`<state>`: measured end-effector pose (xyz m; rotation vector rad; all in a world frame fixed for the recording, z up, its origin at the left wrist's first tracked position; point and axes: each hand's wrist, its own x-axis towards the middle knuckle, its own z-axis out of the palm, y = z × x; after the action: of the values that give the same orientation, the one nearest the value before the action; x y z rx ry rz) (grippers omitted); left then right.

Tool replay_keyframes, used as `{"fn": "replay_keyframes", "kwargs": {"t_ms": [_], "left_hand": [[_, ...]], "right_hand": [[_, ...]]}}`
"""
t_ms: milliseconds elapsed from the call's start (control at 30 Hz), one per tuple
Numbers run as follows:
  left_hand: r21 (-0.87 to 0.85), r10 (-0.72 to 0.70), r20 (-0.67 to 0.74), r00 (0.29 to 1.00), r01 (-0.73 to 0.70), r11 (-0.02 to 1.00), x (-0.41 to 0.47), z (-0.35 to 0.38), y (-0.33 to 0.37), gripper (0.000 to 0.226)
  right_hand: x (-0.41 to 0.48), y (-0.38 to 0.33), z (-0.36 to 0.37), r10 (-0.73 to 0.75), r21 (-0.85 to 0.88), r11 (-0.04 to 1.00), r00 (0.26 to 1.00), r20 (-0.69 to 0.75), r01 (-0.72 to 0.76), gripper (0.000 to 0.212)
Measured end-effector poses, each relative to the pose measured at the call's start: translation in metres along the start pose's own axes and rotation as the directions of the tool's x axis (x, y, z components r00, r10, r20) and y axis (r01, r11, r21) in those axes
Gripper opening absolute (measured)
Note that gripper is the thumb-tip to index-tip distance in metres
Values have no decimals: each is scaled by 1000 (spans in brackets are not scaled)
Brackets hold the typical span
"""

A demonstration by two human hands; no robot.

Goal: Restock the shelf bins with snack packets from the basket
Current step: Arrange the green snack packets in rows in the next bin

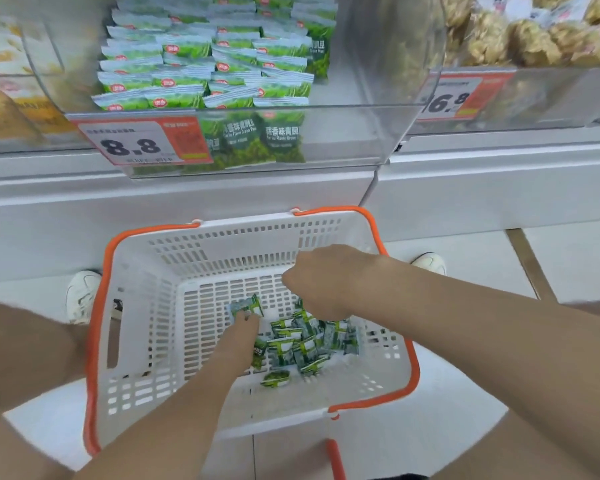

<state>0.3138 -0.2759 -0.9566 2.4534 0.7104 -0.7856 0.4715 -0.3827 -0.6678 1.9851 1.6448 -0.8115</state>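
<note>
Head view: the white basket (222, 244) with its orange rim sits on the floor right under the clear shelf bin (343, 140), so anything picked up has to travel up and forward, over the bin's front wall, to join the green packets stacked inside (187, 64). What is left to restock is a small pile of packets (305, 348) on the basket floor, toward its right half. One loose packet (246, 306) lies just left of that pile, tipped up on edge with its long side running roughly left to right. The left hand (238, 341) is the nearer one to it: its fingers (248, 322) come in from below and look closed on the packet's near edge in a pinch. The right hand (326, 282) hangs over the far side of the pile with its back to the camera and its fingers curled downward. Whether they have hold of anything is hidden under the hand, so I cannot tell. By my reading the left hand will carry first, and it has a clear path straight up toward the bin.
</note>
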Motion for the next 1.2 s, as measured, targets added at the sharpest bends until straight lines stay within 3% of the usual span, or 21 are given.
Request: {"fn": "replay_keyframes", "kwargs": {"t_ms": [133,200,300,400,500,600,733,833,1000,1133,1200], "left_hand": [[-88,-68,102,993,77,993,-12,-29,-1,30],[-147,-57,82,995,68,987,-16,-52,1,30],[-379,-40,10,999,41,924,-25,-92,11,35],[-517,83,-50,995,-97,851,-43,-140,34,34],[-635,228,-99,969,-238,735,-64,-186,61,32],[-705,325,-127,937,-316,635,-89,-230,87,40],[-707,323,-188,927,-357,611,-119,-267,98,51],[-700,337,-207,918,-380,605,-139,-278,99,51],[-636,366,-337,867,-496,590,-162,-304,112,49],[-459,383,-493,781,-608,648,-178,-333,123,44],[-347,340,-631,697,-646,680,-180,-346,126,40]], "right_hand": [[-4,-3,-7,-1,-7,1000,1000,3,1,12],[-7,-4,-11,2,-18,1000,1000,-27,-3,13],[-15,-3,-21,2,-26,1000,996,-92,-4,16],[-21,6,-32,9,-5,1000,987,-163,-10,20],[-29,21,-46,48,66,997,971,-236,-33,9],[-38,35,-57,104,138,988,956,-275,-67,24],[-51,44,-68,182,276,959,890,-418,-66,5],[-65,44,-77,231,355,934,840,-490,-50,21],[-81,41,-89,181,427,901,826,-534,80,37],[-99,44,-107,179,449,876,746,-642,177,23],[-104,52,-119,223,472,860,689,-689,194,23]]}}
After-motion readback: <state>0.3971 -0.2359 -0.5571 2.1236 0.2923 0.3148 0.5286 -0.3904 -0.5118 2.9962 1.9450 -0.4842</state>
